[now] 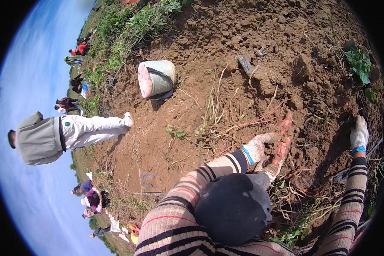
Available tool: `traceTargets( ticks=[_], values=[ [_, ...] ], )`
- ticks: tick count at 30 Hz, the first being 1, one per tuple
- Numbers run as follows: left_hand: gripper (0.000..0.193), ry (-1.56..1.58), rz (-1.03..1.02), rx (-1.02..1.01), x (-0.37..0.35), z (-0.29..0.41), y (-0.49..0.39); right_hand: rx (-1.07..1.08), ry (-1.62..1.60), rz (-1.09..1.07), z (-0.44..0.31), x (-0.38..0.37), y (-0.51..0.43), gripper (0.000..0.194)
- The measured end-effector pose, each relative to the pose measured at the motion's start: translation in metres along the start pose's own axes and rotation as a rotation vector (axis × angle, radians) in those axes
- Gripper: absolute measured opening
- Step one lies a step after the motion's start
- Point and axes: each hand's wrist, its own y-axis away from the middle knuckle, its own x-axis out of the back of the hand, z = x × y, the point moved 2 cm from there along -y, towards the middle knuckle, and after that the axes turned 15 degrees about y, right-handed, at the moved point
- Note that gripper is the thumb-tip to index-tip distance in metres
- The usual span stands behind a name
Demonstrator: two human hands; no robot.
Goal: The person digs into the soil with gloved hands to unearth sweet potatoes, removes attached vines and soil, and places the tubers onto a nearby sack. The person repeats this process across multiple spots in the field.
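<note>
My left hand (258,148), in a soiled white knit glove with a blue cuff, grips reddish sweet potatoes (281,151) clumped with soil. Thin reddish roots (259,121) trail from the clump across the ground. Farther right, my right hand (359,132) wears a matching glove and rests at the loose soil; its fingertips are partly hidden, and no held thing is visible. Both arms have striped knit sleeves. Between them is a dark rounded form (232,208), apparently my bent knee, above a muddy, partly hidden shoe.
A pale bucket (160,78) with a dark strap lies on the brown soil (153,137). A person in white trousers (92,129) stands nearby; several others work along the field edge. Cut vines (140,28), clods (302,68) and leafy plants (358,62) are around.
</note>
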Motion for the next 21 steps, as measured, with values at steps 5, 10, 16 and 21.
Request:
traceTargets(
  ticks=[5, 10, 16, 21],
  values=[
    [0.052, -0.443, -0.054, -0.165, 0.005, 0.003, 0.012, 0.166, -0.199, 0.334, 0.038, -0.017, 0.077, 0.061],
    [0.05, 0.187, -0.179, 0.097, 0.001, -0.003, 0.0, 0.071, -0.232, 0.464, 0.031, 0.029, 0.186, 0.047],
    [0.044, 0.105, -0.046, 0.122, 0.006, -0.005, -0.006, -0.452, -0.751, 0.506, -0.033, 0.114, 0.283, 0.016],
    [0.038, 0.197, -0.102, -0.028, 0.008, -0.007, -0.006, -0.843, -1.159, -0.062, -0.092, 0.092, 0.262, 0.083]
  ],
)
